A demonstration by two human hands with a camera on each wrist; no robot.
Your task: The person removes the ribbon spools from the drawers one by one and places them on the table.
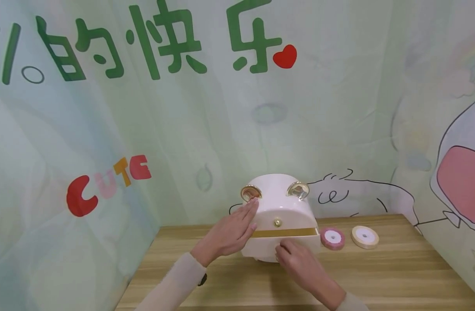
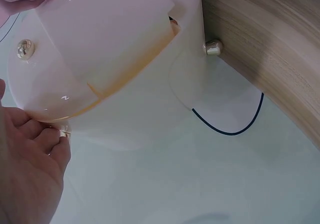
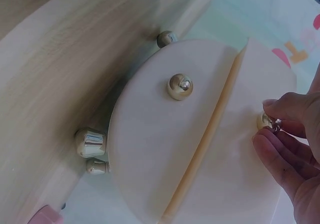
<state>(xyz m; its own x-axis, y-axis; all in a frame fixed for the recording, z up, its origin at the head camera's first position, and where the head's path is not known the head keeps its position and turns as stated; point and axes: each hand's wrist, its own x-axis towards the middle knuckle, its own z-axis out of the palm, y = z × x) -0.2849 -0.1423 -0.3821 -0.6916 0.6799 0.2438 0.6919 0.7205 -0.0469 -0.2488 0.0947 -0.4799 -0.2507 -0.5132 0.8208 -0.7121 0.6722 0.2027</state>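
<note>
A glossy white rounded box with gold-rimmed ears and gold feet stands on the table. Its middle drawer is pulled partly out, with an ochre interior strip showing above its front. My right hand pinches that drawer's gold knob between thumb and fingers. Against the box's upper left, near the left gold ear, my left hand rests with its fingers extended in the head view. Another gold knob sits on the arched front above; a lower one shows in the right wrist view.
Right of the box, two ribbon rolls lie on the wooden table: a pink one and a cream one. A printed cloth backdrop hangs close behind the box and along both sides.
</note>
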